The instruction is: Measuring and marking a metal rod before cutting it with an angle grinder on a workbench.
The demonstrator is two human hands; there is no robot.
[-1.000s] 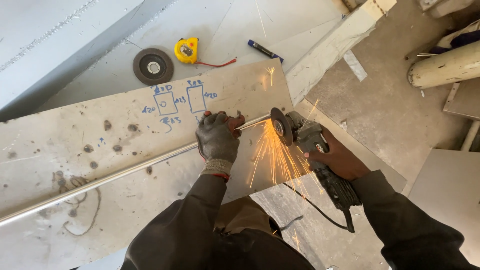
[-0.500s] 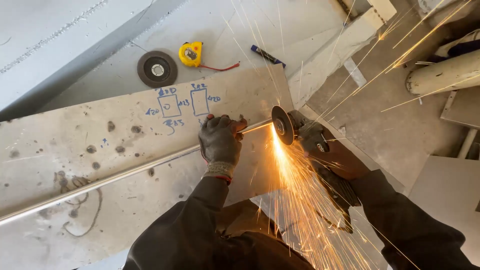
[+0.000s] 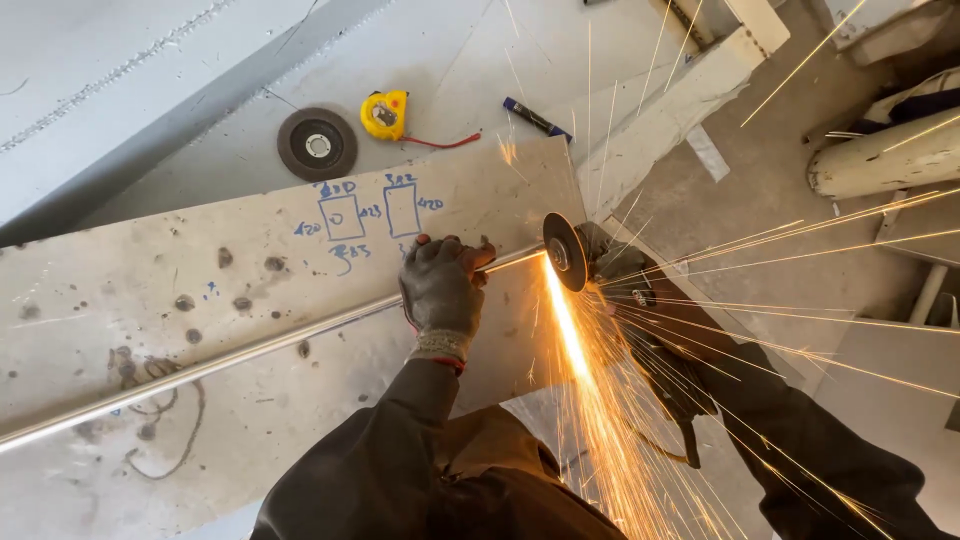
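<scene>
Diagonally, the metal rod [image 3: 250, 352] runs lower-left to grinder disc [image 3: 562, 252].

Thin metal rod [image 3: 250, 350], bright silver, is lying long and straight across the pale, stained work board, running diagonally from the lower left edge of view up to the right. Its right end is sticking just past the board's edge, touching the grinder disc. Angle grinder [image 3: 600, 265] is sitting at that end, dark body mostly hidden behind sparks; its round cutting disc [image 3: 563, 251] is standing on edge, roughly square to the rod, biting into the tip. Orange sparks are streaming down and fanning out to the right from the contact point.
</scene>
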